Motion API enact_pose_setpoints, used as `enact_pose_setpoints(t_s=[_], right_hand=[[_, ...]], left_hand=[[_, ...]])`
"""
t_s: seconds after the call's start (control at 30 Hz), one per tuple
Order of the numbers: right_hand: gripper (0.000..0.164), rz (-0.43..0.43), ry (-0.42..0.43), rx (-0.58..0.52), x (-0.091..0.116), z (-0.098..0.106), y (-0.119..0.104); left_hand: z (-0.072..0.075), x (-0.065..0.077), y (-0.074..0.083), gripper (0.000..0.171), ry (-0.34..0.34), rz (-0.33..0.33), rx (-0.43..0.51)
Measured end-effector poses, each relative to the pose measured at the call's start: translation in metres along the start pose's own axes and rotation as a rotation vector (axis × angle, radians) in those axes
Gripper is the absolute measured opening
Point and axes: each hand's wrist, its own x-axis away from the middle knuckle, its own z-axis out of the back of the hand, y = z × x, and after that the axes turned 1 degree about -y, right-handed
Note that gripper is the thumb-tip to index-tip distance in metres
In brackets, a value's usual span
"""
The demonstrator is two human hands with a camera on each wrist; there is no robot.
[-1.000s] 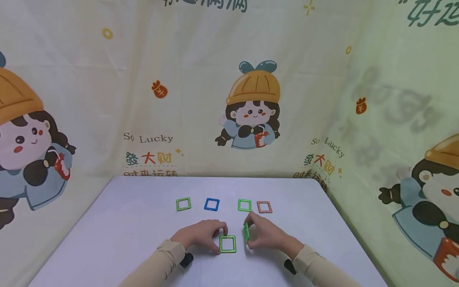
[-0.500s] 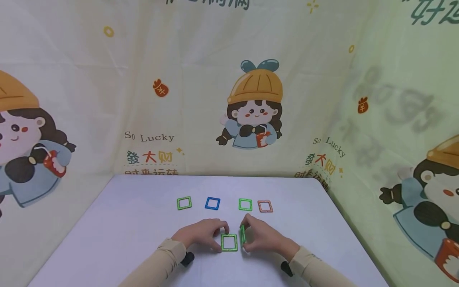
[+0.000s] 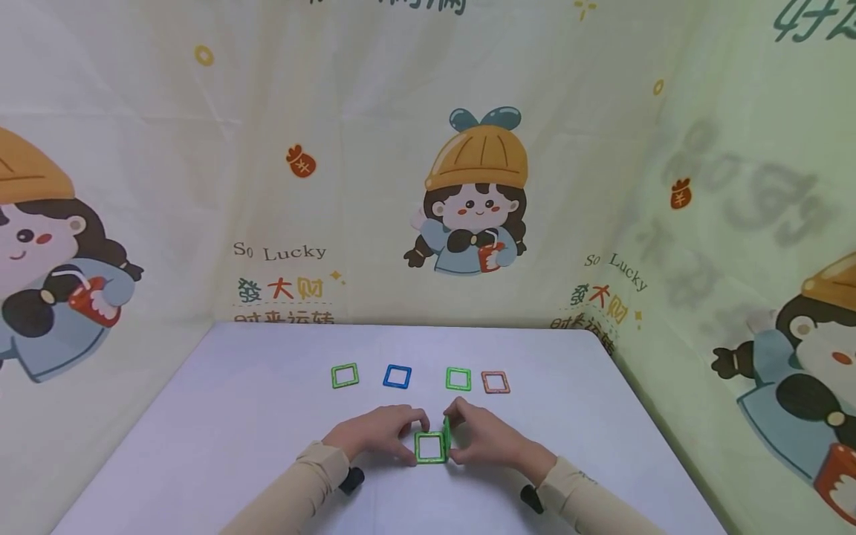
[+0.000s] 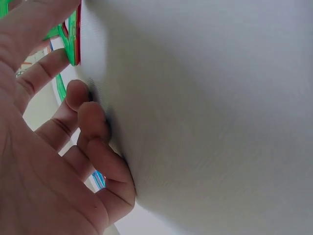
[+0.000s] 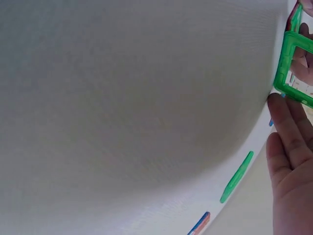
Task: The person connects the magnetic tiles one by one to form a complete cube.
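A green square magnetic tile (image 3: pixel 429 460), an open frame, lies flat near the table's front middle. My left hand (image 3: pixel 377 432) holds it between thumb and index finger, at its near-left corner and far edge. In the left wrist view a red layer shows beneath the green tile (image 4: pixel 73 49). My right hand (image 3: pixel 491 438) pinches a second green tile (image 3: pixel 447 435) by its far and near sides. That one stands upright along the flat tile's right edge. The right wrist view shows the standing tile's frame (image 5: pixel 283 63), with the right fingers (image 5: pixel 288 122) by its lower corner.
Behind the hands lie a green tile (image 3: pixel 345 385), a blue tile (image 3: pixel 397 386), another green tile (image 3: pixel 458 388) and an orange-red tile (image 3: pixel 496 391), spread in a row on the white table (image 3: pixel 267 416). A printed cloth (image 3: pixel 374 148) hangs behind the table.
My right hand has moved left with the upright green tile, bringing it from a gap away to the flat tile's right edge. My left hand keeps its hold on the flat tile.
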Motion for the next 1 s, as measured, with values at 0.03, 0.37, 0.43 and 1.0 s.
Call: enact_pose_setpoints(t_s=[0.03, 0.37, 0.43, 1.0], right_hand=[[0.057, -0.002, -0.002, 0.004, -0.0001, 0.0003, -0.0007], [0.059, -0.023, 0.012, 0.030, 0.0005, -0.0001, -0.0029], [0.059, -0.024, 0.013, 0.024, 0.0004, -0.0005, -0.0038], [0.058, -0.057, 0.018, 0.039, 0.0020, 0.0020, -0.0085]], left_hand=[[0.0001, 0.0006, 0.0006, 0.049, 0.000, 0.004, 0.001], [0.0001, 0.0040, 0.0023, 0.050, -0.004, 0.025, 0.018], [-0.0002, 0.0042, 0.0019, 0.050, -0.005, 0.033, 0.021], [0.0076, 0.0027, -0.0067, 0.030, 0.014, 0.032, 0.057]])
